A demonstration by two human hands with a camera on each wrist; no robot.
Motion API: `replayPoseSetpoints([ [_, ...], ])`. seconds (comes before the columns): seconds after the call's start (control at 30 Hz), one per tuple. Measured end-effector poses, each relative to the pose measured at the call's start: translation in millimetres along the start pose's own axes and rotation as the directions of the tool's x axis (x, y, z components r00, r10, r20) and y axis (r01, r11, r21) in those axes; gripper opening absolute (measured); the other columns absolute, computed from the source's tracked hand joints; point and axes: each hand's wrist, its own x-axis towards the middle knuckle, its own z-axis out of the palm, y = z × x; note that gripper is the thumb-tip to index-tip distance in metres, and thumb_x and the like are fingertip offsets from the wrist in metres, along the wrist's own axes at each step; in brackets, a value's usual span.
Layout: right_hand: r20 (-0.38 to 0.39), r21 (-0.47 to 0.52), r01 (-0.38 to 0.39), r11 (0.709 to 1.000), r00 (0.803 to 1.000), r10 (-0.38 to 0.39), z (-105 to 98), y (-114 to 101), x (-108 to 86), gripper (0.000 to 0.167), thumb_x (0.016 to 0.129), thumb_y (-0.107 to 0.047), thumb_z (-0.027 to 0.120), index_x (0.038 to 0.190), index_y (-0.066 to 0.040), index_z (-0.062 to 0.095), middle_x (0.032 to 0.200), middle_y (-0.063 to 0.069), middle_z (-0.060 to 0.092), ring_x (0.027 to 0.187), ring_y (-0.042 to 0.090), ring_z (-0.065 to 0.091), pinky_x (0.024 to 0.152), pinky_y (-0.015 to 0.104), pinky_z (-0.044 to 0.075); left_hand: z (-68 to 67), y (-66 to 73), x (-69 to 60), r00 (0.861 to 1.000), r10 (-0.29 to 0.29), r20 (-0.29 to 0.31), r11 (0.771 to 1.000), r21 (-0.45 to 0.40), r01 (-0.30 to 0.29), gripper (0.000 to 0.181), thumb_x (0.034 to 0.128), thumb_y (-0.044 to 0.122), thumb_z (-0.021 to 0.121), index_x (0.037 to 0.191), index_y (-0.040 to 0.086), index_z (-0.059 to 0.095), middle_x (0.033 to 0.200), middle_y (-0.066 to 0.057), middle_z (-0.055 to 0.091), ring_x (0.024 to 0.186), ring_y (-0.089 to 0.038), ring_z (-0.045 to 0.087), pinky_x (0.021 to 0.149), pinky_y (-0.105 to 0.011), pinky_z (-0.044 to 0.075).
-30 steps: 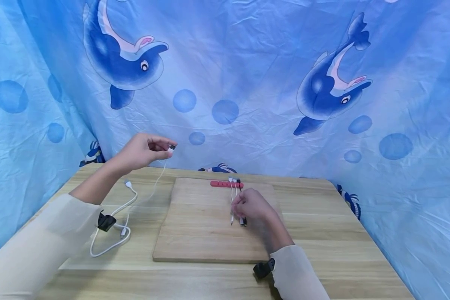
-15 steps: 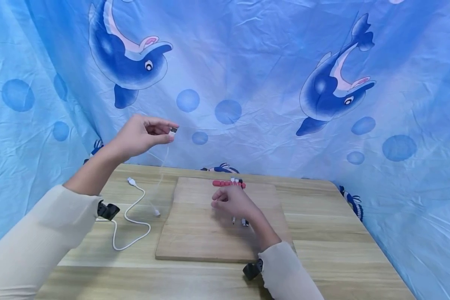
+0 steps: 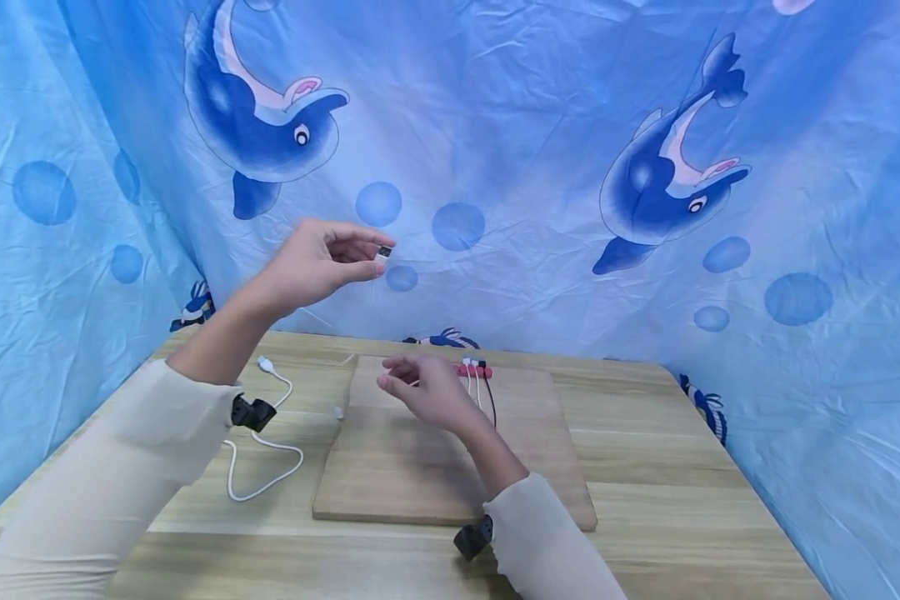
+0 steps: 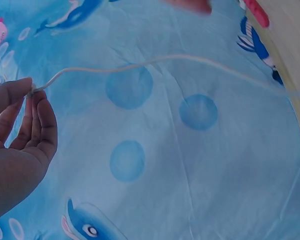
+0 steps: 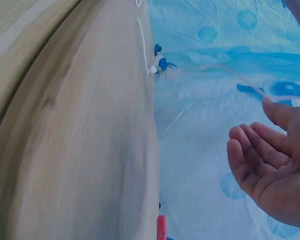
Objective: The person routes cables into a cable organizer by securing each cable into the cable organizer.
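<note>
My left hand (image 3: 311,262) is raised above the far left of the table, pinching the USB plug (image 3: 383,252) of a thin white charging cable between thumb and fingers. The cable (image 4: 125,66) trails away from that hand in the left wrist view; its other connector (image 3: 338,412) hangs near the board's left edge. My right hand (image 3: 431,392) hovers over the wooden board (image 3: 390,475), fingers loosely bent with nothing held. Partly behind it, a red cable holder (image 3: 487,372) lies at the board's far edge, with two white cables and one black cable in it.
Another white USB cable (image 3: 279,483) lies looped on the table (image 3: 667,500), left of the board and partly under my left forearm. A blue dolphin-print curtain (image 3: 532,167) encloses the back and sides of the table.
My left hand has risen and moved right with the USB plug, lifting its cable off the table. My right hand has moved left, away from the cables in the red holder.
</note>
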Motion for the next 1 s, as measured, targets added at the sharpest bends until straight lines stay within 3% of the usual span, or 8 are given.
replayPoseSetpoints([
  [0.17,-0.099,0.054,0.042,0.998,0.994,-0.036,4,-6,3.1,0.036,0.102,-0.034,0.065,0.129,-0.011,0.068,0.108,-0.003,0.073,0.095,0.01,0.068,0.082,0.028,0.057,12.7,5.7,5.7,1.0,0.023,0.007,0.999,-0.032,-0.023,0.032,0.095,0.022,0.076,0.126,0.018,0.073,0.106,-0.008,0.071,0.094,-0.02,0.067,0.073,-0.029,0.054],
  [0.27,-0.146,0.121,0.067,0.99,0.988,-0.049,5,-6,3.7,0.029,0.104,-0.027,0.062,0.125,-0.008,0.069,0.101,-0.001,0.072,0.091,0.014,0.069,0.08,0.027,0.058,20.1,8.7,8.2,0.999,0.038,0.005,0.998,-0.051,-0.038,0.032,0.0944,0.021,0.077,0.126,0.017,0.073,0.105,-0.008,0.071,0.093,-0.021,0.067,0.072,-0.03,0.054],
  [0.4,-0.178,0.202,0.093,0.975,0.982,-0.057,6,-9,1.2,0.018,0.106,-0.022,0.06,0.113,-0.009,0.071,0.091,0.0,0.07,0.085,0.021,0.07,0.074,0.027,0.059,25.8,7.1,10.1,0.998,0.055,-0.004,0.996,-0.075,-0.055,0.033,0.0938,0.019,0.077,0.126,0.016,0.073,0.103,-0.008,0.071,0.09,-0.021,0.067,0.071,-0.03,0.054],
  [0.57,-0.189,0.232,0.131,0.964,0.978,-0.088,6,-10,-2.6,0.015,0.105,-0.019,0.061,0.106,-0.008,0.072,0.087,0.003,0.07,0.084,0.03,0.071,0.072,0.027,0.06,28.3,2.7,10.6,0.997,0.063,-0.039,0.993,-0.099,-0.067,0.032,0.0932,0.016,0.077,0.125,0.013,0.072,0.1,-0.009,0.07,0.087,-0.022,0.067,0.07,-0.028,0.054],
  [0.73,-0.175,0.242,0.127,0.962,0.981,-0.086,6,-10,-6.6,0.016,0.105,-0.019,0.061,0.105,-0.007,0.071,0.088,0.005,0.071,0.082,0.029,0.07,0.071,0.027,0.058,34.8,-8.7,15.3,0.997,0.038,-0.06,0.993,-0.11,-0.045,0.03,0.094,0.015,0.076,0.124,0.011,0.071,0.1,-0.01,0.071,0.087,-0.022,0.068,0.072,-0.029,0.055],
  [1.0,-0.137,0.262,0.069,0.963,0.99,-0.034,6,-5,-14.9,0.012,0.103,-0.008,0.06,0.111,-0.001,0.067,0.093,0.008,0.076,0.083,0.019,0.072,0.072,0.025,0.057,55.3,-36.8,25.0,0.998,-0.052,-0.045,0.991,-0.122,0.047,0.031,0.0941,0.011,0.075,0.124,0.009,0.07,0.105,-0.012,0.07,0.095,-0.023,0.067,0.082,-0.031,0.055],
])
